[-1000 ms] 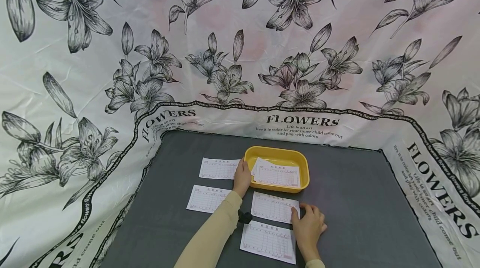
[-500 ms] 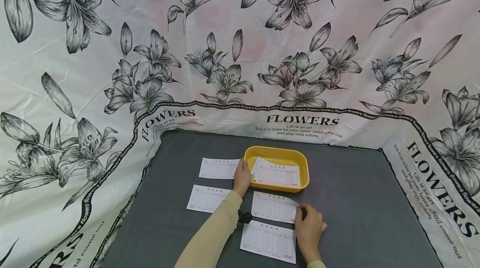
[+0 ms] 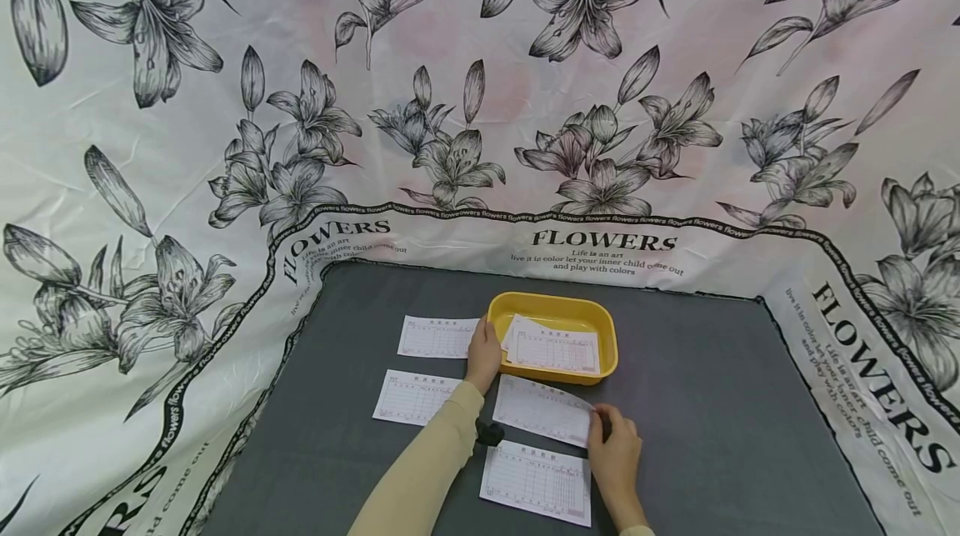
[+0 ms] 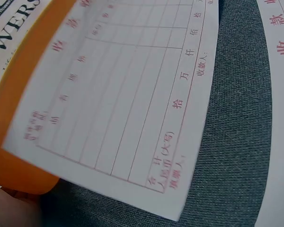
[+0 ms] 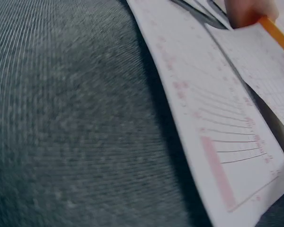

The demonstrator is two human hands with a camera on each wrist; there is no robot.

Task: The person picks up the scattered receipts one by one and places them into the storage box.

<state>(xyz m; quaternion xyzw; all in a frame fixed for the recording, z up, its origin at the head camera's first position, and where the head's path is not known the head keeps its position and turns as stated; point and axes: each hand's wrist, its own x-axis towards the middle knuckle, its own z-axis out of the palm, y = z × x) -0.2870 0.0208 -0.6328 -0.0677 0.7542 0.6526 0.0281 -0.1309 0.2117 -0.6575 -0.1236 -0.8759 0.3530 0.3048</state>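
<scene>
A yellow plastic tray point(image 3: 609, 336) sits in the middle of the dark cloth, with printed receipt slips point(image 3: 555, 351) lying in it. My left hand point(image 3: 483, 357) grips the tray's left wall, thumb over the rim. Just in front of the tray, my right hand point(image 3: 615, 440) pinches the right edge of another receipt slip point(image 3: 542, 411), which is raised and curved. Seen from the left wrist, this receipt slip point(image 4: 118, 109) tilts close beside the tray wall point(image 4: 19, 175), with part of the left hand point(image 4: 12, 208) at the lower corner.
One receipt slip point(image 3: 536, 482) lies nearest the body, beside the right wrist. To the left lie two more, a far slip point(image 3: 435, 337) and a nearer slip point(image 3: 408, 397) partly under the left forearm. Flower-printed fabric point(image 3: 450, 236) encloses the dark cloth point(image 3: 720, 403).
The receipt slip in front of the tray has come up off the cloth at its right edge and shifted slightly left, pinched by my right hand. My left hand stays on the tray.
</scene>
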